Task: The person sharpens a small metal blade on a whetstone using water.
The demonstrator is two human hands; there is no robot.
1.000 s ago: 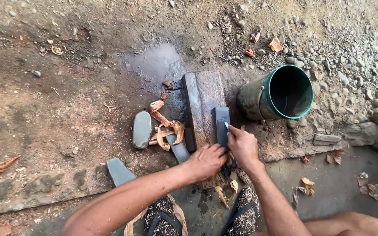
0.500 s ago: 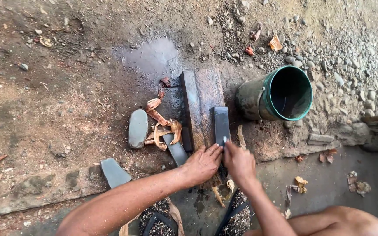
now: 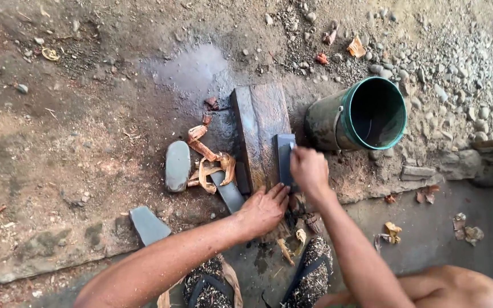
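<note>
Green bucket (image 3: pixel 366 117), grey oval stone (image 3: pixel 177 165)

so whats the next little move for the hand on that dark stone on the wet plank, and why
Probably draw the right hand back along the dark rectangular sharpening stone toward the body. It sits at the stone's far end on the wet wooden plank, while the left hand presses at the near end, so the length left to work lies nearer the body.

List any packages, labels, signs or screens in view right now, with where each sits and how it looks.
None in view: no package, label, sign or screen.
Nearest container: a green bucket, round, dark inside, tipped on the gravel right of the wet wooden plank.
The right hand rests on a dark sharpening stone; the left hand presses the plank's near end.
</note>
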